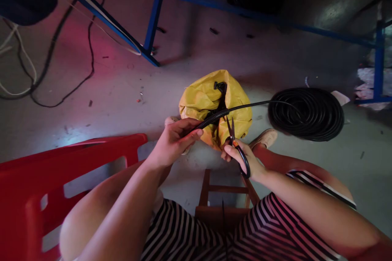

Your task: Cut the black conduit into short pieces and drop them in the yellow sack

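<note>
My left hand (177,140) is closed around a black corrugated tube (211,119), which slants up to the right over an open yellow bag (199,98). A thin black cable (254,105) runs out of the tube's far end to a large black coil (306,114) on the floor. In my right hand (240,157) is a pair of scissors (232,128) with black handles. Their blades point upward and stand slightly apart, just below the tube's end and in front of the bag. Black pieces (219,86) show in the bag's mouth.
A red plastic chair (76,159) stands at the left, close to my left arm. Blue metal frames (245,7) cross the far side. Loose cables (92,49) lie on the floor at upper left. A wooden stool (228,189) is between my legs.
</note>
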A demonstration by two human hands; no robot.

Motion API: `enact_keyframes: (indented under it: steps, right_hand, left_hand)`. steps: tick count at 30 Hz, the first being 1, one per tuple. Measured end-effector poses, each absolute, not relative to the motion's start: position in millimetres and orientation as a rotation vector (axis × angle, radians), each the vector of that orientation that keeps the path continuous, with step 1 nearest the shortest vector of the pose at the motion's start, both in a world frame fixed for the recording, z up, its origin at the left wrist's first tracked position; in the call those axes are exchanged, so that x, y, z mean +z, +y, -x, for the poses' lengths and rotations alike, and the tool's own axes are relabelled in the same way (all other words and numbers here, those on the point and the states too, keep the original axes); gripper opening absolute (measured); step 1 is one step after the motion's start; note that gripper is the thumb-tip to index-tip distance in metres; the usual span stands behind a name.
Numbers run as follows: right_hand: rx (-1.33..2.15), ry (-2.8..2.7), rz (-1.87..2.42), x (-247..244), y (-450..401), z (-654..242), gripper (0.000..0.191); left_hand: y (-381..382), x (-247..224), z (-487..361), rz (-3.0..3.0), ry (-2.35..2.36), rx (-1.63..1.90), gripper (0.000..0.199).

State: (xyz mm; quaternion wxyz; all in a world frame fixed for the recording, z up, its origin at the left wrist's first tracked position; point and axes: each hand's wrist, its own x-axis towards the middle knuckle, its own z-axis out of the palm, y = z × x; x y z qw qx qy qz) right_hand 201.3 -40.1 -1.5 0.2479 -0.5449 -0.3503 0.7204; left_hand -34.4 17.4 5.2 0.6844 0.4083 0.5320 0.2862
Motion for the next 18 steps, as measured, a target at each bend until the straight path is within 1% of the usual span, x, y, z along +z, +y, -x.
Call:
enact_keyframes:
  steps: [7, 10, 14, 18]
  right_hand:
    - [1.993, -0.958, 1.432, 0.6, -35.5, -207.2, 0.053]
    - [2.019, -1.070, 1.398, 7.2, -34.4, -210.2, 0.049]
    - [2.031, -1.250, 1.457, 14.7, -36.2, -211.9, 0.043]
    - [1.959, -1.412, 1.552, 16.1, -37.0, -213.4, 0.044]
  left_hand:
    - [15.1, 7.2, 32.1, -0.892, 1.167, 0.702, 0.035]
    - [14.6, 6.2, 33.0, -0.900, 1.147, 0.697, 0.033]
    - [14.6, 8.9, 33.5, -0.949, 1.140, 0.660, 0.032]
    - [15.7, 14.4, 32.5, -0.993, 1.130, 0.651, 0.036]
